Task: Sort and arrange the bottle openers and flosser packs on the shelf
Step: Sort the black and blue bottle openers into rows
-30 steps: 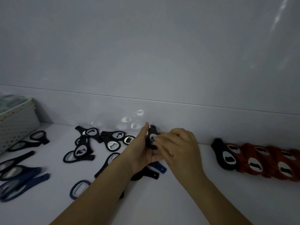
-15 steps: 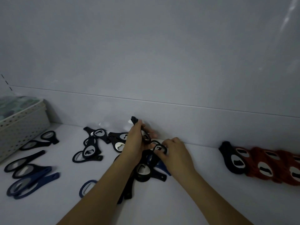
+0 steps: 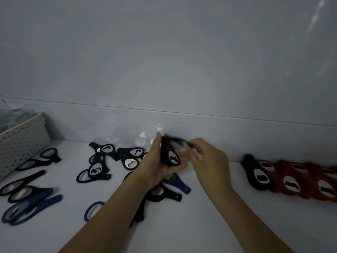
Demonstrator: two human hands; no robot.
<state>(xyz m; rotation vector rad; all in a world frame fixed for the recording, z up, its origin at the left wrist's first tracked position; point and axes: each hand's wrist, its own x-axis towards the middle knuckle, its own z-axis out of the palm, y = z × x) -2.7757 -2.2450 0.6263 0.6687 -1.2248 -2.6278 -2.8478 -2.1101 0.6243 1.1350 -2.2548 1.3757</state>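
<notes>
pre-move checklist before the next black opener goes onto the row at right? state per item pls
1. Left hand grips a black opener: ok, thumb and fingers around it.
2. Right hand has its own opener: cannot tell, a dark blurred thing sits at its fingertips.
3. Row at right is lined up against the wall: ok, a black one leads the red ones.
4. Bare shelf left of that row for more: ok.
5. Loose black openers sorted: not ok, scattered and overlapping.
6. Blue openers kept apart from black: not ok, one blue lies under the hands.
</notes>
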